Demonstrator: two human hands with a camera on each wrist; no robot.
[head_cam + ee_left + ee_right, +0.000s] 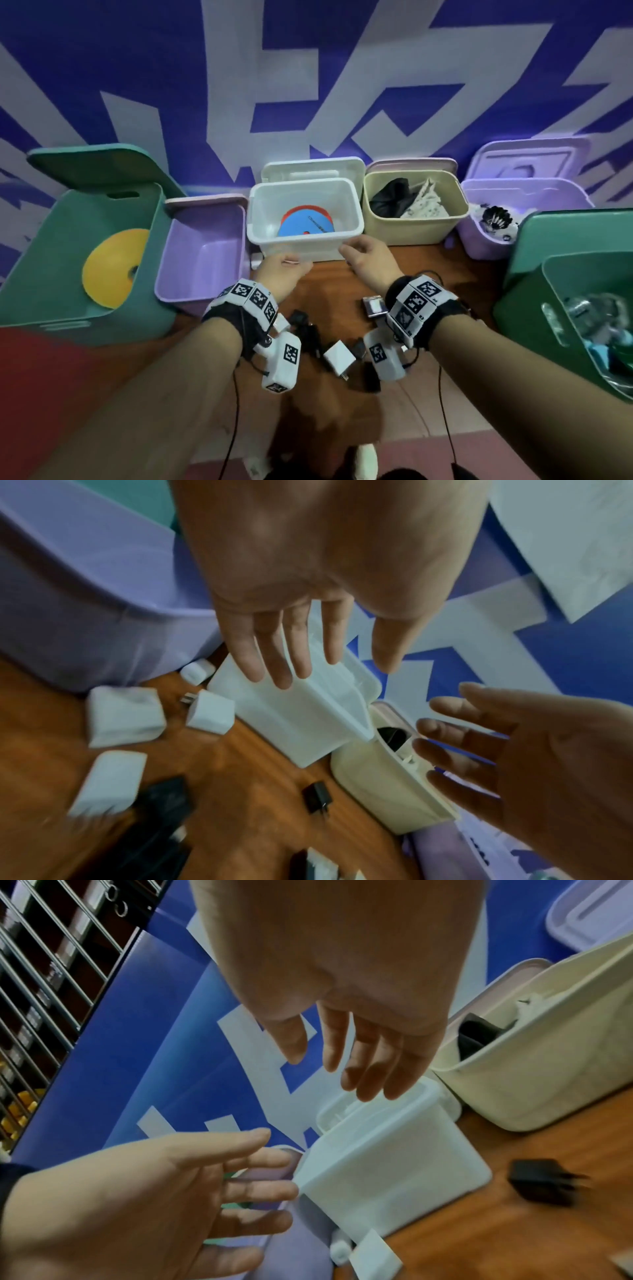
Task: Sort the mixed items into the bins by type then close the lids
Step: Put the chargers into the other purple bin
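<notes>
An open white bin (318,238) stands at the middle of the row and holds a blue disc (306,226) lying on a red one. Its lid (311,169) leans against the wall behind it. My left hand (291,269) and right hand (356,251) hover side by side at the bin's front wall, holding nothing. In the left wrist view the left hand (301,656) spreads straight fingers over the bin (301,718). The right hand (359,1066) hangs relaxed above the bin (394,1172). White chargers (339,358) and black chargers (316,798) lie on the floor below my wrists.
Along the wall stand a green bin (41,260) with a yellow disc (113,270), an empty purple bin (205,294), a cream bin (414,229) of clothes and a purple bin (479,240) with a shuttlecock. A green bin (527,274) sits at right.
</notes>
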